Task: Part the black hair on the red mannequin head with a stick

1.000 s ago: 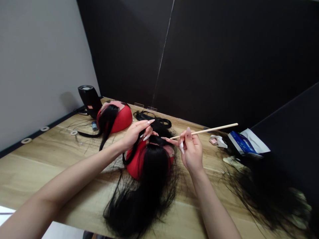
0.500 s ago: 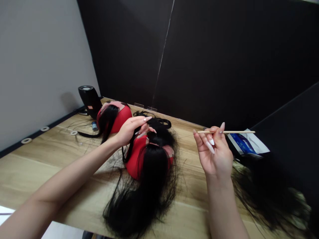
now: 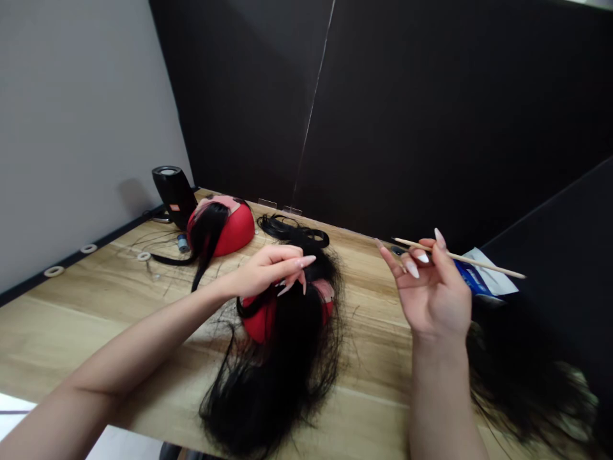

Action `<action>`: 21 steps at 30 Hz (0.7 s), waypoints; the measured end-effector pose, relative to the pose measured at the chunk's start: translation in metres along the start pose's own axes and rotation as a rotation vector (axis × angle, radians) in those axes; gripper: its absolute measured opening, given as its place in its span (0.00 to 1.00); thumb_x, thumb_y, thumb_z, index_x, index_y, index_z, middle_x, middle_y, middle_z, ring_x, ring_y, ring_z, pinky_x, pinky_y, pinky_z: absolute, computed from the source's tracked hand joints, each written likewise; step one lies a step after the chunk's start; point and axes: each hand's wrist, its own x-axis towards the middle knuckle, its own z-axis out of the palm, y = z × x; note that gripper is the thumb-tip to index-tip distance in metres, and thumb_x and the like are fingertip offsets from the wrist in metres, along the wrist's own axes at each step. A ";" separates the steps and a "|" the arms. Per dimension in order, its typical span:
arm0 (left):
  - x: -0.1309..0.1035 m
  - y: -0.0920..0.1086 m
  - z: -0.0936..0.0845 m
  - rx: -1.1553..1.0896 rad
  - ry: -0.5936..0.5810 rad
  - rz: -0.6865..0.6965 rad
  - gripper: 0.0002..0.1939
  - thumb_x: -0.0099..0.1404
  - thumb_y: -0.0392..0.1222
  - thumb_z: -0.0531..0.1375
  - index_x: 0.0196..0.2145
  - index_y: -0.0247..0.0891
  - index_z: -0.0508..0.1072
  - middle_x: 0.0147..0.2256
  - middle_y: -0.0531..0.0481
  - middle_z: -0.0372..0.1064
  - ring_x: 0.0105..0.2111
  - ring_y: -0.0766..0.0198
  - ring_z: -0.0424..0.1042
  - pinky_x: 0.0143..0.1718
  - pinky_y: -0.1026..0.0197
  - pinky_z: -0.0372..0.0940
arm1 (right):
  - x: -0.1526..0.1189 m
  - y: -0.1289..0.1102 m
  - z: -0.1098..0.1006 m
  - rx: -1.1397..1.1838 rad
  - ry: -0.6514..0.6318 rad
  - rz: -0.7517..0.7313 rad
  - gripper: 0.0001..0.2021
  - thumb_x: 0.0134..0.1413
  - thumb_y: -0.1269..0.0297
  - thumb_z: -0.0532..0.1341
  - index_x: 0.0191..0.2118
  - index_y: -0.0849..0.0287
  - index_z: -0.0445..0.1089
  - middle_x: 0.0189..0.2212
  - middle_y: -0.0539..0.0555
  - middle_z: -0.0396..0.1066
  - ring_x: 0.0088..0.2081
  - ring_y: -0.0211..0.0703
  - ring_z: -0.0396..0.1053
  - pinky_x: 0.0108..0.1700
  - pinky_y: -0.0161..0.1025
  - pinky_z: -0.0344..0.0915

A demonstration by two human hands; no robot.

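Observation:
A red head form lies on the table, mostly covered by long black hair. My left hand is over its top, thumb and fingers pinched together. A strand of black hair runs from under that hand and appears gripped in it; the fingertips partly hide the spot. To the right, my right hand is raised, palm up, closed on a thin wooden stick with a fine dark tip at its left end. The stick is held apart from the hair.
Behind on the left, a second red form with black hair stands near a black cylindrical speaker and a small blue spool. Tape rings lie at left. A blue-white packet and more dark hair are at right.
My left hand has moved down and right, closer over the hair on the form. My right hand has shifted right, and the stick has tilted, its left end now higher.

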 end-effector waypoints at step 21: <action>-0.014 0.029 0.009 0.705 -0.026 0.062 0.15 0.72 0.45 0.48 0.34 0.37 0.69 0.50 0.44 0.56 0.55 0.57 0.55 0.60 0.52 0.53 | -0.042 0.038 0.024 -0.928 -0.732 -0.170 0.24 0.56 0.65 0.64 0.58 0.53 0.66 0.43 0.55 0.75 0.33 0.39 0.71 0.40 0.39 0.71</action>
